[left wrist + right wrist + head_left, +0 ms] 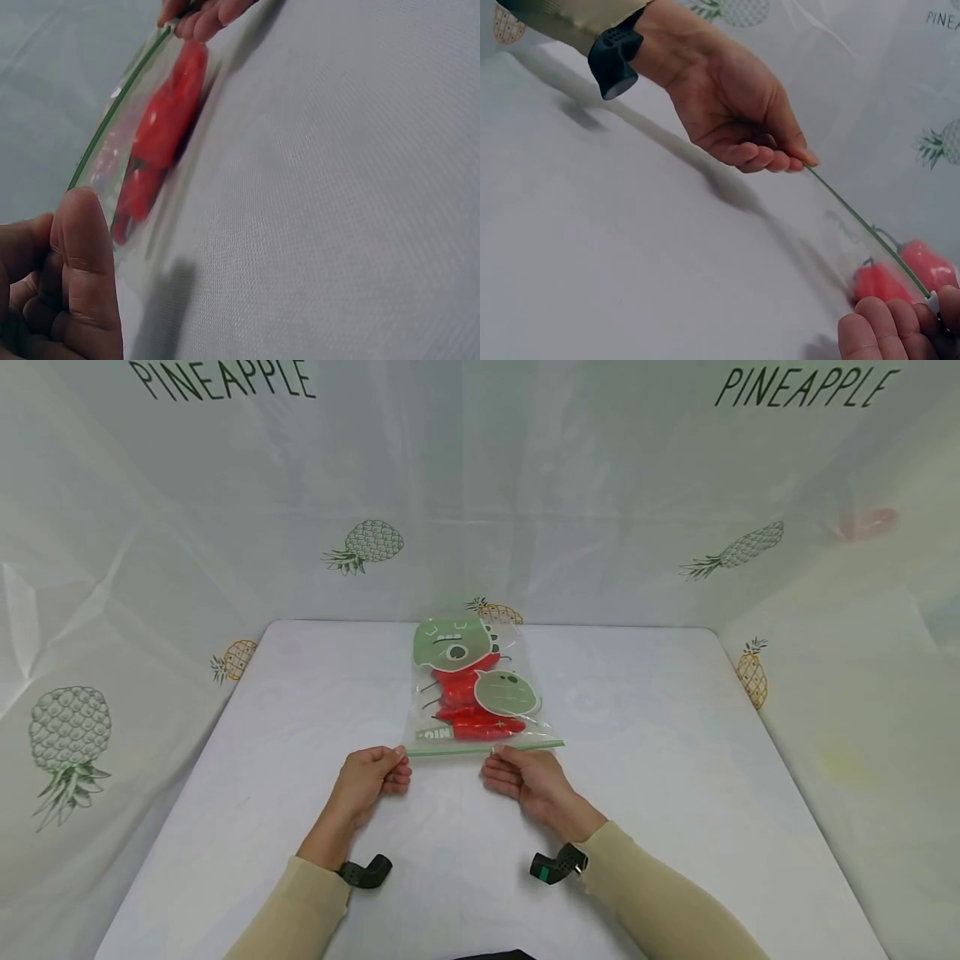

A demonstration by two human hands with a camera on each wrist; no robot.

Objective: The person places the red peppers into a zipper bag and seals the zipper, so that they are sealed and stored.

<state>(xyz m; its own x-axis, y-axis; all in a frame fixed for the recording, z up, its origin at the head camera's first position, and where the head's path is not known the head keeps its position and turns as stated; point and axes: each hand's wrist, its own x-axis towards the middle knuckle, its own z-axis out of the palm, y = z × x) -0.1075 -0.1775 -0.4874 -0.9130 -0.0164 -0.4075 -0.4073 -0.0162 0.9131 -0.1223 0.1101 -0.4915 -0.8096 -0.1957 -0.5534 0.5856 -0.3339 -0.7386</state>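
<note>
A clear zip bag (pixel 504 692) with green cartoon prints lies on the table, its green closure strip (pixel 450 752) toward me. Several red peppers (pixel 483 728) with thin stems are inside. My left hand (pixel 371 781) pinches the strip's left end between thumb and index finger, lifting that edge off the tabletop. Partway along toward the other end, the right hand (pixel 536 781) grips a small white slider (pixel 933 301) on the strip. The right wrist view shows the strip pulled straight between both hands. Fingers partly hide the slider.
The white table (pixel 637 693) reaches past the bag on both sides. Pineapple-printed sheeting (pixel 480 485) hangs behind and along the sides. Each wrist wears a black camera mount (pixel 367 872). A dark object (pixel 498 955) shows at the bottom edge.
</note>
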